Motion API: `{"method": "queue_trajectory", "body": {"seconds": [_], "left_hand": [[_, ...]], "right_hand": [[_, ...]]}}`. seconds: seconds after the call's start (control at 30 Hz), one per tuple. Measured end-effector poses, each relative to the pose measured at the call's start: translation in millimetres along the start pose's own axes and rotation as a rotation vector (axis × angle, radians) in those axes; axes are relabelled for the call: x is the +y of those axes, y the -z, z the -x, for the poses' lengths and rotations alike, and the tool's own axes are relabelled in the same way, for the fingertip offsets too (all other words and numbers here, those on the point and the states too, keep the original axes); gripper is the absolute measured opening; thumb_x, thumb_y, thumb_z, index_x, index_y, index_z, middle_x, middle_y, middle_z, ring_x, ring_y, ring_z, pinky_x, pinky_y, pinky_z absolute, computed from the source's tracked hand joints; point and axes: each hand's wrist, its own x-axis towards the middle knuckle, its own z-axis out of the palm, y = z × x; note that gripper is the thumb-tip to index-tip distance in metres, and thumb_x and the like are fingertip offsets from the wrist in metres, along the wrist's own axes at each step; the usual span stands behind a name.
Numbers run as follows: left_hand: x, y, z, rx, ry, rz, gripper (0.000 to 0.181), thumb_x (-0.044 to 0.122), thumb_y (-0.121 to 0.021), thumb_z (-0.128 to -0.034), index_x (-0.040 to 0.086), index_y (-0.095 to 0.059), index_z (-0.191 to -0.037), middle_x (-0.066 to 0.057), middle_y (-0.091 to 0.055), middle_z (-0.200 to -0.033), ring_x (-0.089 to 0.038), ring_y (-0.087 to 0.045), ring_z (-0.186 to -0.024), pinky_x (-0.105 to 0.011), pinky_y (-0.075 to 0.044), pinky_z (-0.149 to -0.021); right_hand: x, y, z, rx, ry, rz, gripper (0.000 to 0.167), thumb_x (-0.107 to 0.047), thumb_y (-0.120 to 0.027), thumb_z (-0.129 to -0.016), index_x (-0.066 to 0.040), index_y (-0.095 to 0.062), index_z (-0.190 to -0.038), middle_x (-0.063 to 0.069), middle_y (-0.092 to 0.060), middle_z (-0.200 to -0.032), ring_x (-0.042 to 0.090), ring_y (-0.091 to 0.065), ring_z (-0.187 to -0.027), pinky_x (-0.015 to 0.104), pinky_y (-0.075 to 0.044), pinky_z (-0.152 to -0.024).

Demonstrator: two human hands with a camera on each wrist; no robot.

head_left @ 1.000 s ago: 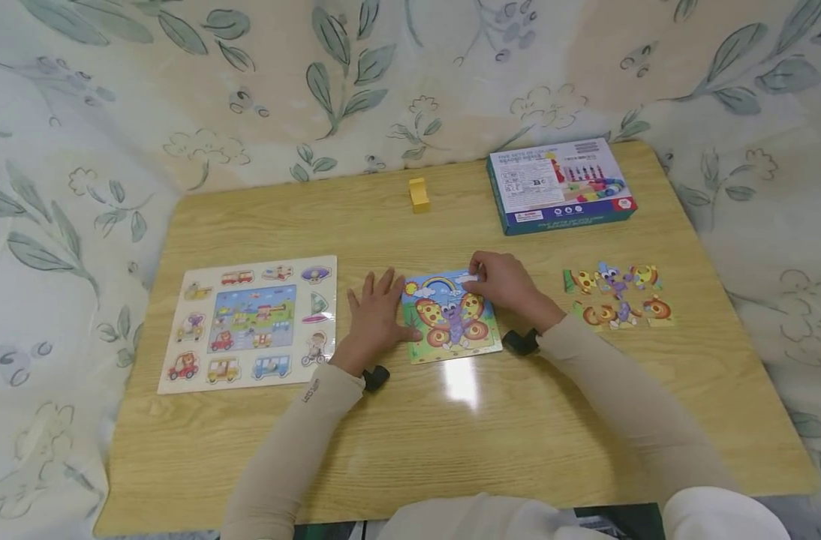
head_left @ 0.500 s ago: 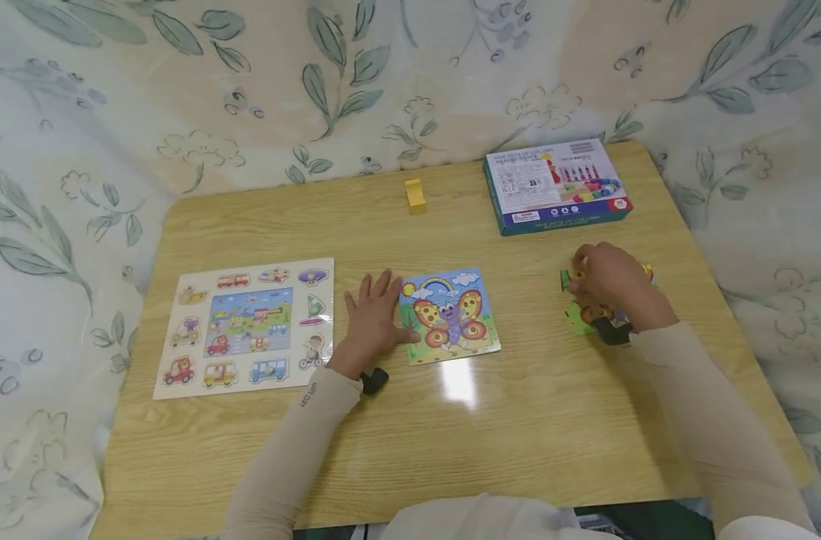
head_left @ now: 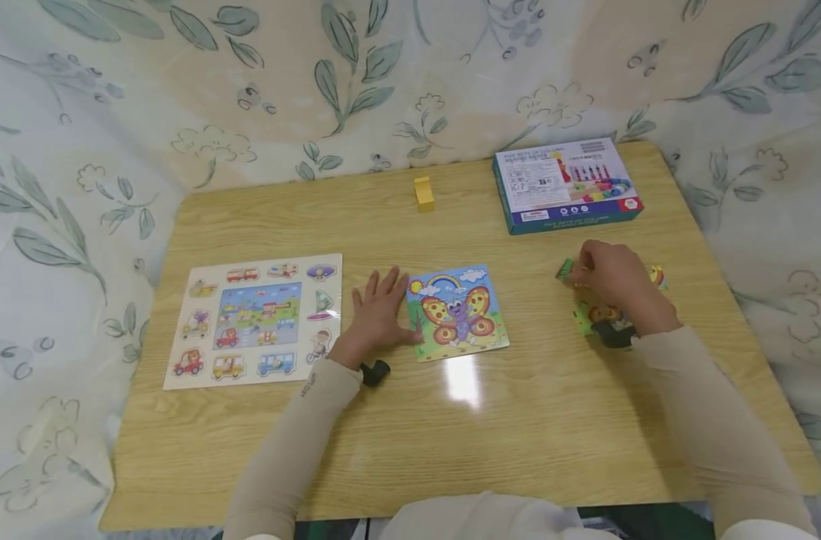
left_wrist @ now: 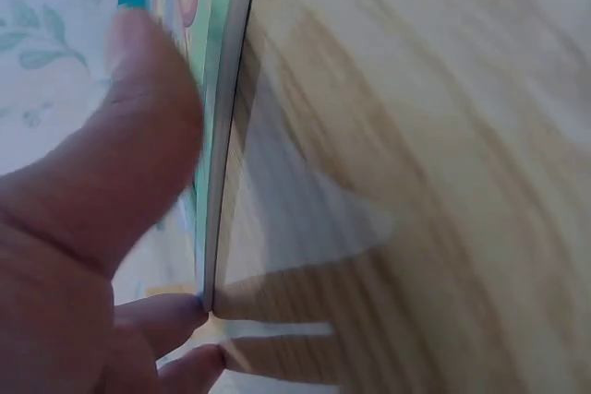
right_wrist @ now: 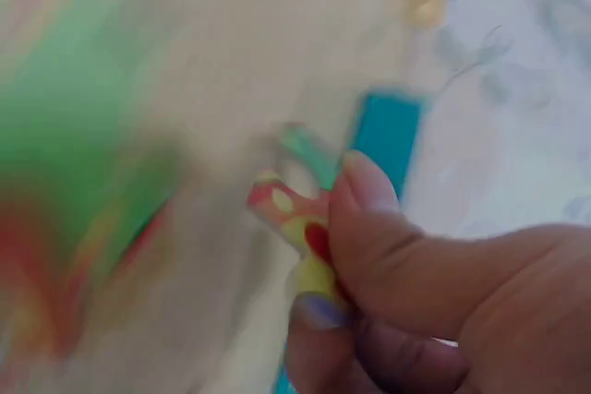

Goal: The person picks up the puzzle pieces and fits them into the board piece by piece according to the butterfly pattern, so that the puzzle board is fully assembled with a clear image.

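Observation:
The square butterfly board point(head_left: 459, 311) lies mid-table, its butterfly picture uncovered. My left hand point(head_left: 377, 319) rests at its left edge with fingers spread, the thumb over the lower left corner; the left wrist view shows that thumb point(left_wrist: 138, 126) along the board's edge. On the right, my right hand point(head_left: 616, 281) pinches a puzzle piece with a green end point(head_left: 564, 270) between thumb and fingers. In the right wrist view the pinched piece point(right_wrist: 300, 223) shows red, yellow and green. Other butterfly pieces point(head_left: 589, 315) lie beneath and beside that hand, partly hidden.
A vehicle puzzle board point(head_left: 258, 315) lies to the left. A yellow block point(head_left: 424, 195) stands near the back edge, and a boxed bead set point(head_left: 567, 186) is at the back right. Floral cloth point(head_left: 356, 67) hangs behind the table.
My right hand has moved right from the butterfly board's top corner to the loose pieces and now pinches one, slightly raised. The left hand stays at the board.

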Motion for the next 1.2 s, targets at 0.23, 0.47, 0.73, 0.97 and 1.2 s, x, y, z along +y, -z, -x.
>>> {"method": "queue_trajectory", "body": {"seconds": [0.23, 0.47, 0.73, 0.97, 1.2], "left_hand": [[-2.9, 1.4, -2.8, 0.005, -0.005, -0.025, 0.119, 0.054, -0.084, -0.0635, 0.023, -0.015, -0.155, -0.001, -0.002, -0.164, -0.035, 0.008, -0.149, -0.069, 0.003, -0.112], [-1.0, -5.5, -5.7, 0.011, -0.015, -0.046, 0.119, 0.057, -0.083, -0.0627, 0.024, -0.016, -0.155, -0.002, -0.004, -0.164, -0.037, 0.005, -0.149, -0.072, 0.0, -0.11], [-0.2, -6.2, -3.6, 0.013, 0.01, -0.056, 0.118, 0.055, -0.084, -0.0622, 0.027, -0.016, -0.155, 0.0, -0.003, -0.164, -0.035, 0.006, -0.149, -0.071, -0.001, -0.111], [0.5, -4.7, -3.9, 0.013, 0.012, -0.065, 0.118, 0.055, -0.083, -0.0627, 0.026, -0.016, -0.155, -0.001, -0.004, -0.164, -0.036, 0.006, -0.149, -0.071, -0.001, -0.111], [0.8, -3.6, -2.1, 0.017, 0.003, -0.086, 0.116, 0.057, -0.082, -0.064, 0.025, -0.017, -0.155, -0.002, -0.005, -0.164, -0.037, 0.004, -0.149, -0.071, -0.003, -0.111]], "right_hand": [[-101.3, -36.9, -11.5, -0.102, 0.338, -0.224, 0.021, -0.022, -0.074, -0.085, -0.008, -0.061, -0.094, 0.003, -0.062, -0.076, 0.016, -0.052, -0.067, 0.029, -0.042, -0.06], [-161.4, -76.6, -21.8, -0.23, 0.458, -0.21, 0.049, -0.02, -0.077, -0.081, -0.006, -0.051, -0.12, 0.004, -0.062, -0.076, 0.015, -0.052, -0.062, 0.028, -0.044, -0.059], [-175.6, -82.0, -25.8, -0.164, 0.424, -0.038, 0.076, -0.026, -0.081, -0.076, -0.008, -0.039, -0.137, 0.02, -0.062, -0.111, 0.032, -0.063, -0.095, 0.043, -0.054, -0.078], [-180.5, -78.7, -41.9, -0.243, 0.533, 0.043, 0.082, -0.023, -0.083, -0.074, -0.013, -0.037, -0.141, 0.017, -0.062, -0.116, 0.033, -0.062, -0.102, 0.044, -0.054, -0.083], [-185.6, -77.5, -48.4, -0.297, 0.563, 0.064, 0.081, -0.018, -0.083, -0.074, -0.015, -0.037, -0.141, 0.011, -0.067, -0.11, 0.028, -0.065, -0.097, 0.039, -0.055, -0.079]]}}
